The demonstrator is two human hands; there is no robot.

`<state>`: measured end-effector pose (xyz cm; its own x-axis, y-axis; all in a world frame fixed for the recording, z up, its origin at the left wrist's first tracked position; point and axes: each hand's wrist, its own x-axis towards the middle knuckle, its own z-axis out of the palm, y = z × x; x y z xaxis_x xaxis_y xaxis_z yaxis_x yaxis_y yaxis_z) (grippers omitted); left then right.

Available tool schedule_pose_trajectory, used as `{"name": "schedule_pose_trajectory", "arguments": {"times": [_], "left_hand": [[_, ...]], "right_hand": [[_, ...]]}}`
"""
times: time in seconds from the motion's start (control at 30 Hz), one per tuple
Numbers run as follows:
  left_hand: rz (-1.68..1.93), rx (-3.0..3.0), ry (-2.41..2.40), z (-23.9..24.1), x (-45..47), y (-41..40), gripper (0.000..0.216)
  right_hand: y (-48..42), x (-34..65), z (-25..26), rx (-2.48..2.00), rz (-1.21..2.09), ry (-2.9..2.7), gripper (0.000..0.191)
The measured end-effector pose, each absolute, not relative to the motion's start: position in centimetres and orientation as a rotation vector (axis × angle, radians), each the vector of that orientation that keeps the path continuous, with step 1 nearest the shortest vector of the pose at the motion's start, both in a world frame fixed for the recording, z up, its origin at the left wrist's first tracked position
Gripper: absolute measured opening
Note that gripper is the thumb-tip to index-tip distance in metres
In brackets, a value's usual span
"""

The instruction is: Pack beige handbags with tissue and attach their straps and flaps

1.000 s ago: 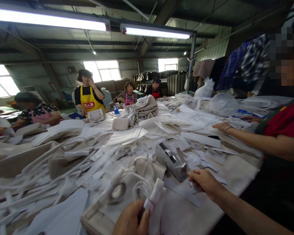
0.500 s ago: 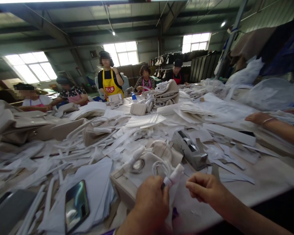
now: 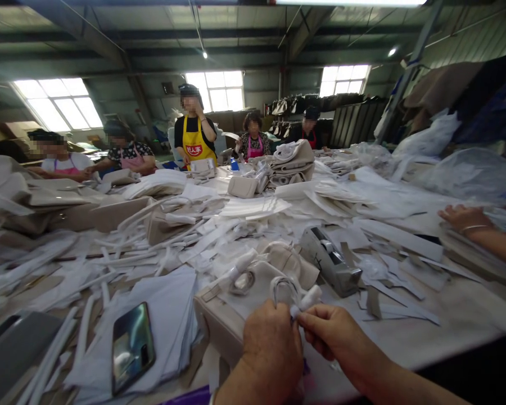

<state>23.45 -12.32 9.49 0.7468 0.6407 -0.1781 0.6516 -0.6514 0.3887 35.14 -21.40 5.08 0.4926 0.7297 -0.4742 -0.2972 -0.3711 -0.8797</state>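
Clasping in the left hand and pinching with the right hand (equally near) the white roll, angled lengthwise toward the tape dispenser.

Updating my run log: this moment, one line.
left hand: holds white wrapping; right hand: at same wrapping; tape dispenser: beyond hands; phone: on white sheets

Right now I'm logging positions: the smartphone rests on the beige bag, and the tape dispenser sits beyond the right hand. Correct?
You have the smartphone in the wrong place: the head view shows it on the stack of white sheets. The tape dispenser does sit beyond the right hand.
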Motion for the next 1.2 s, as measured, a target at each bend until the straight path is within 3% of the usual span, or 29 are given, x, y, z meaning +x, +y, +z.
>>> {"name": "schedule_pose_trajectory", "arguments": {"times": [0.23,0.43,0.7,1.0,1.2], "left_hand": [[-0.067,2.529,0.985,9.5,23.8,-12.5,0.022],[-0.132,2.64,0.938,10.0,24.5,-13.0,0.029],[-0.056,2.559,0.994,9.3,23.7,-12.3,0.022],[-0.014,2.548,0.945,9.0,23.3,-11.9,0.019],[0.029,2.305,0.825,9.4,22.8,-10.4,0.022]], "right_hand": [[-21.3,34.3,4.9,-1.554,1.225,-0.162,0.052],[-20.6,34.1,5.0,-1.455,1.351,-0.003,0.046],[-21.8,34.8,3.6,-1.303,1.323,-0.142,0.057],[-22.0,34.9,4.7,-1.353,1.297,-0.179,0.049],[-21.7,35.0,4.6,-1.289,1.058,-0.509,0.036]]}}
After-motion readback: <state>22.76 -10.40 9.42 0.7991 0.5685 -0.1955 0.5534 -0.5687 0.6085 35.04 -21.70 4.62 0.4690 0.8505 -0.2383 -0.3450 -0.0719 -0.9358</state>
